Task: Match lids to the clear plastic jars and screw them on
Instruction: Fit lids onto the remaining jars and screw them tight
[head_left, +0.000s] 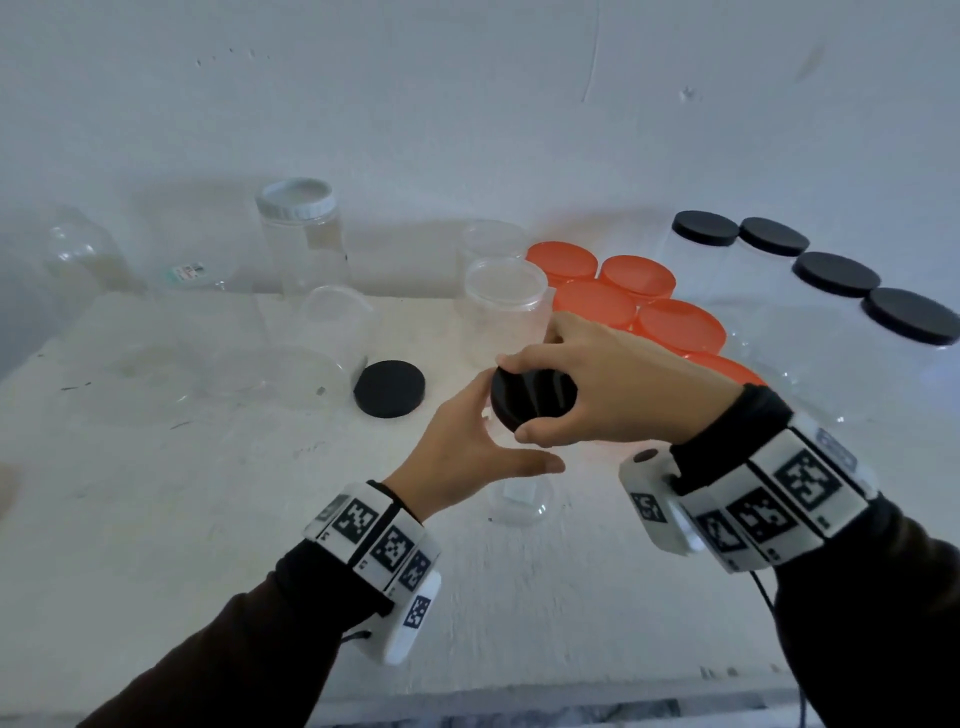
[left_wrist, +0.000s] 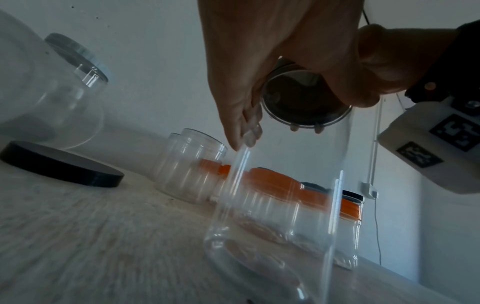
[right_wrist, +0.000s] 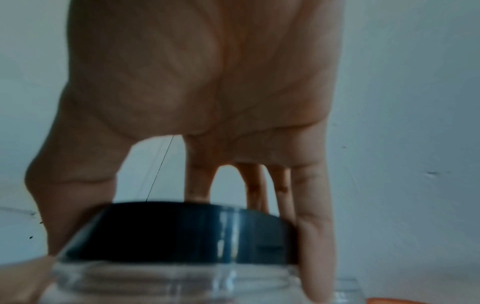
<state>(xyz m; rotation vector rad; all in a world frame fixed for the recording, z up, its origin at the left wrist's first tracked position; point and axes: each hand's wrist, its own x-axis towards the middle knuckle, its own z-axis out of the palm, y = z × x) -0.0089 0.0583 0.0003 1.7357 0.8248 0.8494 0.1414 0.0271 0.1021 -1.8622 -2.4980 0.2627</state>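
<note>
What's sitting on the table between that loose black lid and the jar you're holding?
Nothing: in the head view, bare white table separates the loose black lid from the held jar.

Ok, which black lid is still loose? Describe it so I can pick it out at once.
Start at the white table and find the two hands working on a jar at its middle. Just left of them a black lid lies flat on the tabletop. Unlike the other black lids, which sit on jars, this one is on no jar and no hand touches it.
</note>
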